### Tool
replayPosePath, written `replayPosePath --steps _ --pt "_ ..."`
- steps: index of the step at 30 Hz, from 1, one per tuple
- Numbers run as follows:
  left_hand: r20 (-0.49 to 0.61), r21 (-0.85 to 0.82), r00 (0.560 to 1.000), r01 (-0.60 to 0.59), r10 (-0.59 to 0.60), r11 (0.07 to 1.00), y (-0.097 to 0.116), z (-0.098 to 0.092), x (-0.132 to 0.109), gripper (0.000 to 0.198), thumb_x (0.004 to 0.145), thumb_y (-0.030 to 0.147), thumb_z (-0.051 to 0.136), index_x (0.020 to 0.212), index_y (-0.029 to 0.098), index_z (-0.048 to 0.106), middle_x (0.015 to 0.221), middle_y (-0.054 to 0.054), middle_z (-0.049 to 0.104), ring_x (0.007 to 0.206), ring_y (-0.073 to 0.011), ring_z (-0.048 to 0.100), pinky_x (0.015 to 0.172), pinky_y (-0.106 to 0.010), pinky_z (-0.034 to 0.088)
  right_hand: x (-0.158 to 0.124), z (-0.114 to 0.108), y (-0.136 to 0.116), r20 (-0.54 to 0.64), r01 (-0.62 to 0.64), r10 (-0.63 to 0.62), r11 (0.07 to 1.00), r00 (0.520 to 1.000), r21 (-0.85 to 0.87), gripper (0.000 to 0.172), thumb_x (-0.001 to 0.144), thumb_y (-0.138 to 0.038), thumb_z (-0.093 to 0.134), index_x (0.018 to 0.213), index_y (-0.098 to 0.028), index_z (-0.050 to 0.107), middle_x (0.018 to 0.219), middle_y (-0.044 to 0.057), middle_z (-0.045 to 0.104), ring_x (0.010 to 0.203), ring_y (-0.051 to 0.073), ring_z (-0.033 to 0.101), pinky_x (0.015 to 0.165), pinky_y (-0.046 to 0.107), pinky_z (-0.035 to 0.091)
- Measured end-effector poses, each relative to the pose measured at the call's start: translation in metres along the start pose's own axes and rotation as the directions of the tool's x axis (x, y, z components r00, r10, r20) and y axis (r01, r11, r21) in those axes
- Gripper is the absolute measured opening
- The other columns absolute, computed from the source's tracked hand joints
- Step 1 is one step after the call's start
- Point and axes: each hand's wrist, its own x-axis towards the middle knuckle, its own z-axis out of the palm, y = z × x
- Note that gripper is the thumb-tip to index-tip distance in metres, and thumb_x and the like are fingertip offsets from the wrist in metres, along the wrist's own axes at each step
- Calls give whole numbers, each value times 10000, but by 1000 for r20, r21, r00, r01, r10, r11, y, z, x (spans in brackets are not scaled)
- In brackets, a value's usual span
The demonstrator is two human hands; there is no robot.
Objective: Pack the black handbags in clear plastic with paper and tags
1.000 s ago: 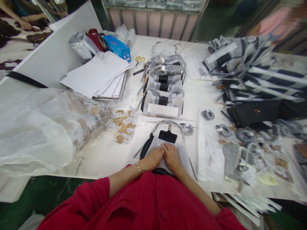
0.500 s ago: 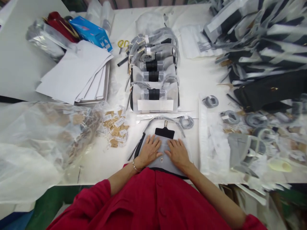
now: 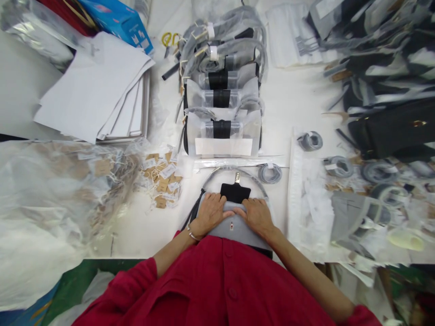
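Note:
A grey handbag [image 3: 217, 232] with black edges lies at the table's front, against my body. My left hand [image 3: 212, 212] holds its upper edge on the left side, fingers curled over and thumb along the front. On the right side, my right hand [image 3: 257, 217] grips the same edge likewise. The thumb tips nearly meet above a small metal fitting [image 3: 231, 226]. Between the hands a black flap [image 3: 235, 193] with a metal clasp [image 3: 237, 178] sticks up beyond the edge. A wrapped handle [image 3: 238, 170] arches behind it. The fingertips are hidden behind the edge.
Several wrapped bags [image 3: 222, 113] stand in a row ahead. Paper tags [image 3: 163, 183] are heaped at left, near white sheets [image 3: 95, 86] and a plastic bag [image 3: 41, 203]. A coiled strap [image 3: 270, 173] lies at right, beside white packing material [image 3: 307, 203] and piled black bags [image 3: 390, 127].
Both hands have gone from lying flat on the handbag to curling over its upper edge, with the thumbs drawn together. The camera view has tipped lower and closer.

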Motion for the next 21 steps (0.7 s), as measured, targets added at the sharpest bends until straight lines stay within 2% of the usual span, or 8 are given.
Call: replayPosePath --steps 4,7,12,14,18,21 --pt "-40 -23 999 6 -7 1000 -3 0 3 433 958 558 415 959 162 591 874 -87 622 900 -261 550 907 -437 341 5 -1 -2 26 -10 11 1000 1000 -18 500 988 -538 337 862 -184 667 825 95 711 853 246 619 843 379 315" --pt "-62 -35 997 40 -42 999 -4 4 3 368 995 465 388 917 167 591 833 -81 624 866 -251 559 869 -425 345 5 2 -5 26 -25 26 999 999 -48 505 1003 -496 319 835 -179 674 789 101 713 817 251 621 837 391 316" --pt "-62 -23 995 71 -73 997 -4 12 3 359 975 491 432 959 162 574 858 -81 613 869 -250 564 838 -404 370 3 12 -10 -51 -66 61 993 997 -98 459 1009 -438 321 832 -170 649 786 119 691 813 264 595 825 413 315" --pt "-63 -13 996 68 -68 998 -4 10 3 362 957 503 469 1034 163 564 961 -98 617 920 -257 563 850 -405 384 0 15 -11 -104 -96 85 989 991 -112 422 996 -462 347 868 -173 627 822 123 672 844 273 572 805 407 321" --pt "-141 -41 990 -17 11 999 -7 0 -3 367 942 426 533 1216 182 519 1292 -139 530 1167 -289 497 983 -439 352 -2 20 -9 -171 -126 105 985 980 -120 395 974 -497 384 1005 -164 593 913 131 634 913 292 528 795 402 334" --pt "-130 -112 982 -149 134 982 -4 -5 -11 324 967 387 490 1240 215 522 1283 -109 540 1194 -274 478 1005 -443 332 -2 23 -8 -193 -130 111 988 975 -86 411 969 -493 398 1093 -141 570 974 145 621 945 301 513 819 410 346"
